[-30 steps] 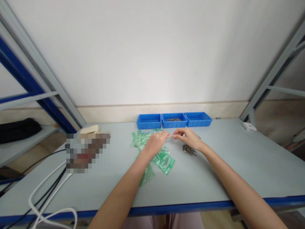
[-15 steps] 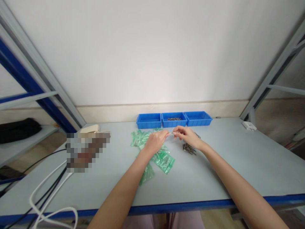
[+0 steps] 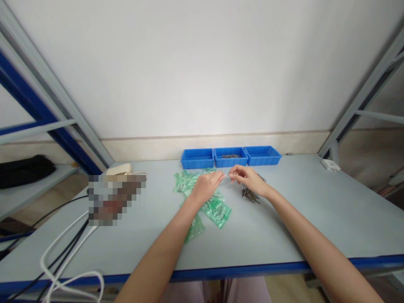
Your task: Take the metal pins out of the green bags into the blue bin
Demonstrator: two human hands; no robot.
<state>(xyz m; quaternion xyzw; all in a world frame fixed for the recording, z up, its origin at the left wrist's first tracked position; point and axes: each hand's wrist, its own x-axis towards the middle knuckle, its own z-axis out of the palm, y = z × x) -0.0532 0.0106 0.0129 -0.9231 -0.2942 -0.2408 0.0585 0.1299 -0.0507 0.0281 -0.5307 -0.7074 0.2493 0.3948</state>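
Observation:
My left hand and my right hand meet above the grey table, fingers pinched together. Between the fingertips is a small thin pale piece; I cannot make out what it is. Under my left hand lies a scatter of green plastic bags. A pile of dark metal pins lies just below my right hand.
Three blue bins stand in a row at the back; the middle one holds metal pins. A beige device sits at the back left. White and black cables trail over the front left edge. Shelf frames flank both sides.
Both hands stay pinched together and have drifted slightly away from me, toward the bins. Nothing else moved.

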